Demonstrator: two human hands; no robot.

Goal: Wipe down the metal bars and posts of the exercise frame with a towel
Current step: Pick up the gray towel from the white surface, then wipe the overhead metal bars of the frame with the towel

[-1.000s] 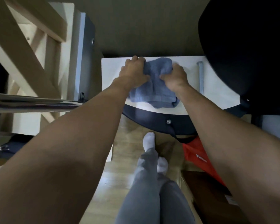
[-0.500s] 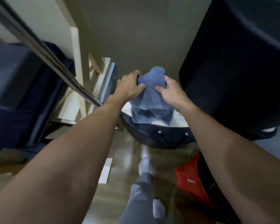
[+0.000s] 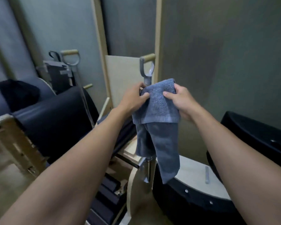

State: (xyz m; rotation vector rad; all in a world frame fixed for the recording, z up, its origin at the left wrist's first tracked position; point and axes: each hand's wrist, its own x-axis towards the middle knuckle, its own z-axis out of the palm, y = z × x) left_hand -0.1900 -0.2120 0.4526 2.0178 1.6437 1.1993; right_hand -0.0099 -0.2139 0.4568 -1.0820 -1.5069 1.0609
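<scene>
Two grips: left hand (image 3: 133, 99), right hand (image 3: 182, 101); towel (image 3: 159, 104) between thumbs, fingers (image 3: 141, 86).

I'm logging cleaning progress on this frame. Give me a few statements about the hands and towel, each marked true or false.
1. The blue towel is wrapped round the upright metal post. True.
2. Only the right hand holds the towel. False: the left hand grips it too.
3. A wooden-grip handle shows above the towel. True.
4. The towel's lower end lies on the floor. False: it hangs down beside the post.
</scene>
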